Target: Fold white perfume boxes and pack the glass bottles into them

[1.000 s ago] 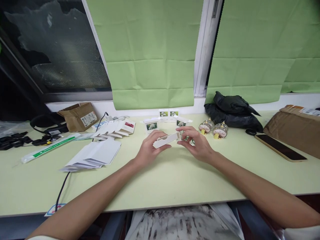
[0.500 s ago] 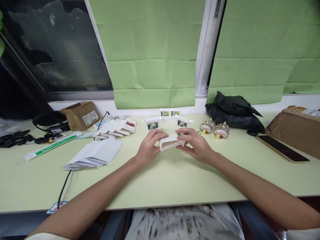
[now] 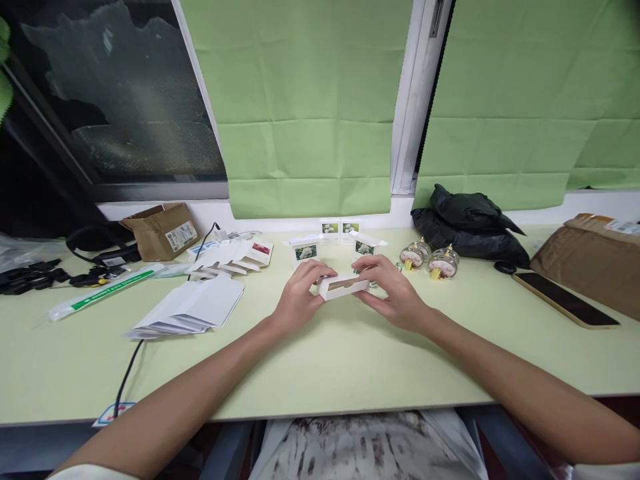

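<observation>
A small white carton [image 3: 340,288] is held just above the table, its end facing me. The fingers of my left hand [image 3: 299,293] close on its left side. My right hand [image 3: 393,288] grips the right side between thumb and fingers. At the near end, side flaps are folded inward and a narrow gap shows the inside. Behind my hands stand white boxes with flower pictures, one on the left [image 3: 306,252] and one on the right [image 3: 366,247]. Two similar flower pictures [image 3: 340,229] show at the back.
Flat white cartons [image 3: 200,303] lie in a fanned pile at left, with more cartons [image 3: 240,257] behind. Two ornate glass jars [image 3: 443,262], black plastic bags [image 3: 465,227], a phone [image 3: 565,299] and a brown parcel [image 3: 595,260] are at right. A cardboard box [image 3: 163,232] stands back left.
At the carton's near end, the wide opening has narrowed as its flaps folded inward. My right fingers have shifted slightly along its side. The surrounding things stay put.
</observation>
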### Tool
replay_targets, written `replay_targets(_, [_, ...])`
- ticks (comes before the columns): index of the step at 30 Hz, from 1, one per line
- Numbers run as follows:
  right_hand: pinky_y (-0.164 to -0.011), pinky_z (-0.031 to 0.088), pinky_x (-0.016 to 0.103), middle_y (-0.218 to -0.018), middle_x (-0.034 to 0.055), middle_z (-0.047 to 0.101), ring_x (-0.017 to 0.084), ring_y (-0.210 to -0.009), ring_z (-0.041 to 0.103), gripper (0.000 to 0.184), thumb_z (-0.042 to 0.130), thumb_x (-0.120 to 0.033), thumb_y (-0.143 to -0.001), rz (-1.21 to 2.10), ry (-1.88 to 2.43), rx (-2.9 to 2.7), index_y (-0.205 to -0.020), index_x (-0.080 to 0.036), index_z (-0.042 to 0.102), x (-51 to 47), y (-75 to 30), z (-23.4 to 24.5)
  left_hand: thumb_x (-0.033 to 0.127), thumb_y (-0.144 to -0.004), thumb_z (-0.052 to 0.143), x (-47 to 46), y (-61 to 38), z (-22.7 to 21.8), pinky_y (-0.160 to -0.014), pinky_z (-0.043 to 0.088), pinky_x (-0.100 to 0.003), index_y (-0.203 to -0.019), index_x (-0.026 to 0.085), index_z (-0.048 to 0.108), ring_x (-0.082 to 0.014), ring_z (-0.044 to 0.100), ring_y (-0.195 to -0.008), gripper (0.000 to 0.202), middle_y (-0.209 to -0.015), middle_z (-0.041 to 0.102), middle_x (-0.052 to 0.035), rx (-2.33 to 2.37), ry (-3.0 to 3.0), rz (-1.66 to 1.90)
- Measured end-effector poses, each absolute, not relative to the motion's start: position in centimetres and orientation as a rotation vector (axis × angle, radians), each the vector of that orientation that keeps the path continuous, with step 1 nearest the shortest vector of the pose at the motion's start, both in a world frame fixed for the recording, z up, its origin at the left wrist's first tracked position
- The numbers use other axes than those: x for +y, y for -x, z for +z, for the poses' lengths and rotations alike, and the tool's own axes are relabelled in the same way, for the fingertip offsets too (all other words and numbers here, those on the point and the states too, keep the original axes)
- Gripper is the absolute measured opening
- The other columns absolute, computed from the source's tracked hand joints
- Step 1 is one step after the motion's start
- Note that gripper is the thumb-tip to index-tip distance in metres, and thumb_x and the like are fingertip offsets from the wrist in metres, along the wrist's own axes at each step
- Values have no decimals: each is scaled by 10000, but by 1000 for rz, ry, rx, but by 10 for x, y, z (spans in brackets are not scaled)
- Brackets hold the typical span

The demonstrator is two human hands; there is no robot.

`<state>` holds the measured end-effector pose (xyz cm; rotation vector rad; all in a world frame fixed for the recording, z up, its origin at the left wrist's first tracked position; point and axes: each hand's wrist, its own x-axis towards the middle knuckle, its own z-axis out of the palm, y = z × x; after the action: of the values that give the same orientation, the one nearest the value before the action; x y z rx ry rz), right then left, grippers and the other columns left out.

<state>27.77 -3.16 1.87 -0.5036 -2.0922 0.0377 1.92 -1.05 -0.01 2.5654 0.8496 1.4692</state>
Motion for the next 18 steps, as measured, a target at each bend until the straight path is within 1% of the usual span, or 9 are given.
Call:
replay_targets(3, [-995,573,483,-1313,115,694,278,-1234,658,182,649,-198,-1011,77,495,-2110,-1174,-274,630,-32,-277,18,254,-953,739,-10,-19,0,-874,528,-386,-1180,257,695,-255,631,-1077,232,-1109,689,-84,877,-2524,1450])
replay_targets(6, [-956,590,451,-1249,91,755,258,-1147,714,165,651,-182,-1009,93,471,-2054,-1148,-270,666,-33,-277,18,315,-945,761,-12,-23,3,-853,523,-367,-1143,249,694,-244,631,-1052,220,-1092,688,-76,922,-2449,1417])
replay_targets(7, [-936,596,437,-1226,86,769,254,-1122,726,169,654,-180,-1008,85,472,-2030,-1148,-270,678,-33,-277,18,339,-927,785,-12,-24,4,-861,524,-364,-1166,249,680,-241,632,-1055,276,-1108,685,-74,933,-2416,1394])
replay_targets(9, [-915,603,422,-1198,84,783,252,-1098,736,183,662,-195,-1008,53,499,-1982,-1171,-271,696,-32,-280,21,381,-875,840,-13,-27,5,-892,533,-364,-1303,267,610,-244,625,-1114,500,-1237,660,-85,961,-2349,1321])
replay_targets(11, [-917,602,420,-1189,89,785,257,-1089,738,202,670,-227,-1010,3,563,-1906,-1205,-265,703,-28,-284,26,399,-848,859,-10,-29,6,-918,549,-371,-1486,304,450,-256,601,-1198,764,-1428,563,-114,987,-2300,1235])
replay_targets(12, [-922,599,420,-1181,90,785,257,-1078,738,208,675,-242,-1008,-28,605,-1843,-1213,-260,705,-25,-287,29,394,-864,839,-7,-30,7,-921,559,-375,-1544,320,362,-260,590,-1226,834,-1493,506,-127,998,-2289,1193])
replay_targets(14, [-924,589,417,-1148,82,783,252,-1041,735,213,692,-266,-997,-86,683,-1672,-1209,-249,708,-18,-295,34,343,-940,734,4,-33,11,-927,571,-393,-1592,333,251,-258,591,-1229,811,-1510,470,-142,1024,-2297,1120])
replay_targets(16, [-897,585,403,-1090,61,771,238,-981,724,208,719,-289,-976,-104,722,-1491,-1179,-246,708,-10,-303,37,252,-1006,585,20,-38,17,-949,571,-423,-1596,331,236,-264,591,-1247,690,-1495,477,-148,1077,-2332,1062])
replay_targets(18, [-863,588,393,-1046,42,754,225,-922,712,200,729,-323,-966,-65,748,-1374,-1149,-247,702,-3,-309,38,175,-1015,500,40,-46,24,-1017,546,-471,-1601,317,245,-281,584,-1289,655,-1544,441,-163,1098,-2397,1072])
